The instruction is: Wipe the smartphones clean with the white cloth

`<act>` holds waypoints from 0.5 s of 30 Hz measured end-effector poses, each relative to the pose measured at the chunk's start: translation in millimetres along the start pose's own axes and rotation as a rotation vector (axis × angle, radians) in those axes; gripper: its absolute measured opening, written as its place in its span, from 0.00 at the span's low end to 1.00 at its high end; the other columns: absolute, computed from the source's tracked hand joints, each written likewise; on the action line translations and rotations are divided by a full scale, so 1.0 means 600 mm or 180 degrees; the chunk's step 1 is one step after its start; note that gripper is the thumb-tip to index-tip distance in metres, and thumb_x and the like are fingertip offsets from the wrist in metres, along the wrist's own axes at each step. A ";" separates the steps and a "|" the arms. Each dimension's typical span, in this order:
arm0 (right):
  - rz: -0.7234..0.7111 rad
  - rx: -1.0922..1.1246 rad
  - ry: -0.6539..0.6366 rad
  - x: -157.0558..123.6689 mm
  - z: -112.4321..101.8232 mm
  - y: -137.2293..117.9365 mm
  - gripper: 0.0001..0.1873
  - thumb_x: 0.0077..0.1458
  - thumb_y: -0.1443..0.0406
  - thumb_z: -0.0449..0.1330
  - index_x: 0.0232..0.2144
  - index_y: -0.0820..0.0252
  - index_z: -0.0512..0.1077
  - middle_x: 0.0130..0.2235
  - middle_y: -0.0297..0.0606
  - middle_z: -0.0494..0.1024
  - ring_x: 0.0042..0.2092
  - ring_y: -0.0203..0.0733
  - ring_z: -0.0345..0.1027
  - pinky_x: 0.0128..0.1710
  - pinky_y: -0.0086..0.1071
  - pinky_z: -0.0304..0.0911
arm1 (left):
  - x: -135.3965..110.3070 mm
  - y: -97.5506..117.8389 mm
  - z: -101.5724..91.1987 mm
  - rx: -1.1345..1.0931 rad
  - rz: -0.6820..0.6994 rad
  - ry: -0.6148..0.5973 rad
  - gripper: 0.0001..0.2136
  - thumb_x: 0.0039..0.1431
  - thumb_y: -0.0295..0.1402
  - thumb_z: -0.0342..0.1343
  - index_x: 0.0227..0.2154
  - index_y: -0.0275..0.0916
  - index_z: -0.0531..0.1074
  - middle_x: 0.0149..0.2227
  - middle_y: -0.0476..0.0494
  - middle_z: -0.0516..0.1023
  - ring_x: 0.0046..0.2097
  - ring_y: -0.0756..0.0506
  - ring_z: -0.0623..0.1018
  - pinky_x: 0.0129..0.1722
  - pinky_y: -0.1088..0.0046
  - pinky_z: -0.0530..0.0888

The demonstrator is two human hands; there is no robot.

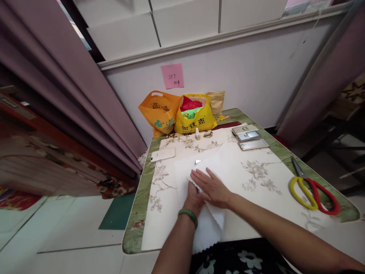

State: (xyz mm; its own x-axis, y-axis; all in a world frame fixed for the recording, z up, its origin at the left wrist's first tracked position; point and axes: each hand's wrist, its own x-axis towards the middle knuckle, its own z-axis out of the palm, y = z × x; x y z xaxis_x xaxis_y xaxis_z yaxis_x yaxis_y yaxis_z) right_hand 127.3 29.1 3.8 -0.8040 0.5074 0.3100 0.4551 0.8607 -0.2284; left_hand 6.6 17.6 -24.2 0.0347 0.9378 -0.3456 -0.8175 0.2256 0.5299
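Note:
A white cloth (209,228), soft and paper-like, lies over the near middle of the table and hangs down at the front edge. My right hand (212,187) rests on it with the fingers stretched out and slightly spread. Below it my left hand (194,199), with a green bangle at the wrist, is partly covered by the right hand and the cloth. Its visible fingers look bent, but what they hold is hidden. A small silver object (197,162) pokes out just beyond the cloth fold at my fingertips; the rest of it is hidden.
A white phone (163,154) lies left; a keypad phone (249,136) and a silver phone (253,144) lie right. Scissors (309,190) with yellow and red handles are near the right edge. A small bottle (197,134), an orange bag (159,110) and a yellow bag (196,123) stand behind.

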 end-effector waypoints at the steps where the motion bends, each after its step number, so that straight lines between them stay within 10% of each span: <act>1: 0.0103 -0.0009 0.0035 0.015 -0.001 0.012 0.35 0.65 0.53 0.43 0.68 0.59 0.39 0.68 0.42 0.47 0.68 0.46 0.39 0.66 0.50 0.34 | -0.001 0.002 0.005 0.0042 -0.0066 0.0009 0.17 0.57 0.42 0.54 0.45 0.38 0.74 0.38 0.40 0.81 0.52 0.37 0.75 0.55 0.58 0.70; 8: 0.1155 -0.0164 0.0382 0.021 0.014 0.032 0.38 0.64 0.52 0.44 0.68 0.62 0.35 0.68 0.48 0.44 0.68 0.52 0.38 0.64 0.57 0.35 | -0.005 0.005 0.029 0.0053 -0.0477 -0.0104 0.21 0.57 0.45 0.55 0.49 0.38 0.72 0.42 0.39 0.81 0.53 0.35 0.75 0.55 0.55 0.70; 15: 0.0041 -0.0023 0.0014 -0.037 0.011 -0.020 0.36 0.66 0.55 0.43 0.68 0.58 0.33 0.68 0.43 0.44 0.69 0.47 0.37 0.66 0.55 0.28 | 0.001 -0.006 -0.005 0.0181 0.0122 0.0109 0.13 0.58 0.41 0.52 0.37 0.38 0.75 0.35 0.41 0.80 0.51 0.38 0.75 0.55 0.60 0.68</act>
State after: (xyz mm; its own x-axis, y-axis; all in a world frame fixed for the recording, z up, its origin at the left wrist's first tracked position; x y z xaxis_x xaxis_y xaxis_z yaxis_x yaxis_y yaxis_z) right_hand 137.4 7.4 -6.4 -0.7964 0.5186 0.3111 0.4682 0.8544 -0.2256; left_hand 7.5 16.8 -28.6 -0.0166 0.9366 -0.3500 -0.7838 0.2052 0.5861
